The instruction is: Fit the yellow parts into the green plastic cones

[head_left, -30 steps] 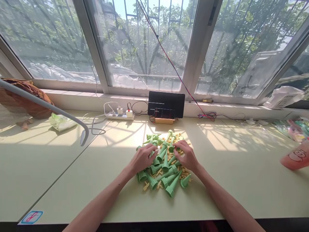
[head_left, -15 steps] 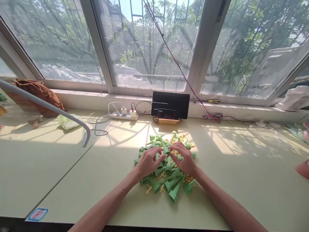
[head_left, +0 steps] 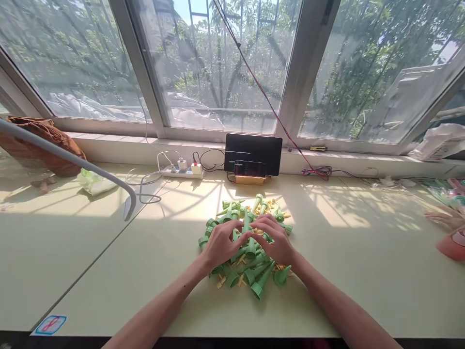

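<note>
A green cone [head_left: 246, 222] stands upright, tip upward, between the person's two hands, above the middle of a pile of like cones [head_left: 257, 290] and small yellow pegs [head_left: 221, 281]. The left hand [head_left: 224, 244] is at its left side, fingers curved and thumb reaching in toward the cone's lower part. The right hand [head_left: 275, 242] is at its right side, fingers bent and bunched, thumb pointing to the same spot, so that the two thumb tips nearly meet. Both hands are curled in around the cone, but their backs hide the finger pads, and I cannot tell which hand pinches it or whether both do.

The other cones lie on their sides or tilted, pointing various ways, with pegs scattered among and under them on the pale table [head_left: 109, 295]. Beyond the pile, a tablet [head_left: 267, 152] leans upright with a phone [head_left: 250, 168] before it and a cardboard block [head_left: 250, 180] at its foot. A power strip [head_left: 183, 173] lies to the left, a coil of wire [head_left: 319, 173] to the right. A grey bar [head_left: 72, 151] reaches in from the left. At the far right, another person's hand [head_left: 446, 219] is just beside a pink cup [head_left: 452, 246]. Windows [head_left: 221, 63] run along the back.
</note>
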A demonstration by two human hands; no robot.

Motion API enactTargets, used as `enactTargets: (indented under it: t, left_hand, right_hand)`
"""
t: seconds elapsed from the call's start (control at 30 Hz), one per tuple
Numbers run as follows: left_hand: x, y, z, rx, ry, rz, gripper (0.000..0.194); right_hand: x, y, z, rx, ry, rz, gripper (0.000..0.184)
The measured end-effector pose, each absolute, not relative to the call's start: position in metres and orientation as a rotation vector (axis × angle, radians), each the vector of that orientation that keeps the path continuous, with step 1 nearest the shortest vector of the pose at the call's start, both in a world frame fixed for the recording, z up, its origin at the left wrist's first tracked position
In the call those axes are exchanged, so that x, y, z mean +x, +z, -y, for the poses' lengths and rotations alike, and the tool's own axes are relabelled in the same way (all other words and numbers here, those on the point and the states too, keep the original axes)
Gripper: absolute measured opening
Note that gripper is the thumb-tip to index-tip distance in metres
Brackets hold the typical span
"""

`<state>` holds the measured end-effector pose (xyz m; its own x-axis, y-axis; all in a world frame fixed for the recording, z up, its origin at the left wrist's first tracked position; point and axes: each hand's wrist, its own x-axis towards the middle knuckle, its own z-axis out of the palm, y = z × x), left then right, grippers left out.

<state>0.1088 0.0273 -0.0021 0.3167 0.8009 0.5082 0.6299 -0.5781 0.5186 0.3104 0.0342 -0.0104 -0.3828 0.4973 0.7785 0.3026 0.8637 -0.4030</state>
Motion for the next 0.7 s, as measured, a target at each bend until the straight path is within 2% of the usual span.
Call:
enactTargets:
  t: [0.37,0.57,0.7]
  left_hand:
    - [0.113,0.005,-0.023,2.103,1.086,-1.245,0.031]
    - [0.109,0.004,-0.025,1.981,1.140,-1.264,0.029]
    - [0.106,0.011,-0.032,1.888,1.195,-1.276,0.034]
  right_hand:
    - [0.309,-0.013,-0.035,-0.621,0.185,2.008,0.030]
    - [0.312,-0.016,-0.038,-0.665,0.181,1.955,0.015]
    - [0.318,-0.019,-0.044,-0.732,0.159,1.904,0.013]
